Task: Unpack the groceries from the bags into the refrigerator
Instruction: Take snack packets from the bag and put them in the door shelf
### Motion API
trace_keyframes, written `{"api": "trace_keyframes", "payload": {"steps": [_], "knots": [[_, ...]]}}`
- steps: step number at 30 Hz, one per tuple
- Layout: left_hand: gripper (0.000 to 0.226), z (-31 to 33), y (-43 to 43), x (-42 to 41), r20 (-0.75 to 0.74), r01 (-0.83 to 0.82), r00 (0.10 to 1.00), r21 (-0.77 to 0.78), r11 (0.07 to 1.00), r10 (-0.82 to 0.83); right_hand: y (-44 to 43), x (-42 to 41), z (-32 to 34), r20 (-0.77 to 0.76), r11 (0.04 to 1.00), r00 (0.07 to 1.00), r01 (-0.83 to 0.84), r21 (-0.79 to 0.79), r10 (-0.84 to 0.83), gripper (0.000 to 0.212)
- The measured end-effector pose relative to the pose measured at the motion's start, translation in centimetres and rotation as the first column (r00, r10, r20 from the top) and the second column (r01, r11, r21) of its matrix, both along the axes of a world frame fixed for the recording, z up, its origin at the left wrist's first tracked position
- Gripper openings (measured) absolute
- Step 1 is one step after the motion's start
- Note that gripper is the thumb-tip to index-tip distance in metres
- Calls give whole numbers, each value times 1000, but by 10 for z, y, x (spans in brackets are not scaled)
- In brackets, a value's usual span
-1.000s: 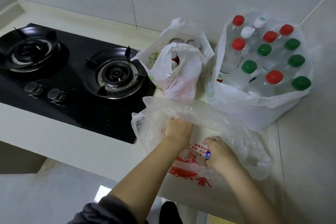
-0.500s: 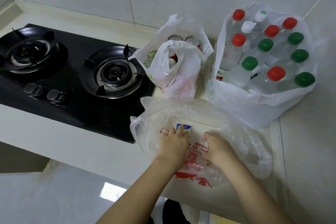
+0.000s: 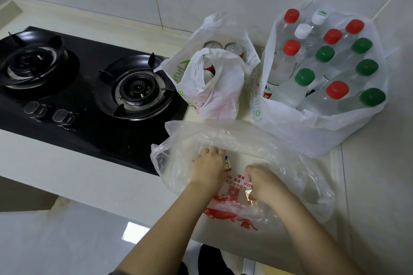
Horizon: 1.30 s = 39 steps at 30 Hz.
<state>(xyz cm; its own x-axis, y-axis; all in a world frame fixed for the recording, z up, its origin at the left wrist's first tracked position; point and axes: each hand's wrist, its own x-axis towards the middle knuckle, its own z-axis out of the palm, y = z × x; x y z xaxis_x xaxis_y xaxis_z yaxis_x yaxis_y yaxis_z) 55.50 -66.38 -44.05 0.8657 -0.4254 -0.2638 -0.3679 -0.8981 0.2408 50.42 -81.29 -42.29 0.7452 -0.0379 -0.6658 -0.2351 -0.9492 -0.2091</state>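
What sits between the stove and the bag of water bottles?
A white bag holding cans stands there, as the head view shows.

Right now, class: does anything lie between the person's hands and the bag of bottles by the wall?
Yes: a raised, crumpled fold of the clear bag runs across in front of the left hand and right hand. The bag of bottles stands behind it, the bag of cans off to its left.

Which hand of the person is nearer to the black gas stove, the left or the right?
The left. The left hand reaches into the clear bag just right of the black gas stove; the right hand grips the bag farther right.
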Motion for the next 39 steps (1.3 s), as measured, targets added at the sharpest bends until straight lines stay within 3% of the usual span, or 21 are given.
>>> {"api": "trace_keyframes", "payload": {"steps": [6,9,13,21,28,31,35,39], "knots": [[34,17,12,-11,-170,-197,973,-281,939,153,0,8,0,-19,995,997,73,71,-72,17],[33,29,19,-19,-312,-351,924,-451,821,223,0,8,4,115,988,987,100,119,-114,4],[26,57,30,-30,-414,-474,872,-583,660,260,3,12,21,228,947,949,151,284,-220,9],[20,95,88,-54,-505,-624,777,-695,358,375,32,21,76,72,728,959,158,667,-274,8],[13,110,153,-97,-607,-698,602,-716,-28,519,109,22,101,-36,507,958,182,842,-285,2],[9,115,185,-122,-613,-700,541,-708,-96,576,152,17,109,-38,463,981,125,878,-191,7],[8,123,233,-170,-575,-683,470,-717,-137,669,213,-3,121,120,477,992,-94,874,-25,22],[6,130,284,-238,-566,-663,355,-714,-227,744,282,-48,129,74,409,996,-86,908,43,26]]}}
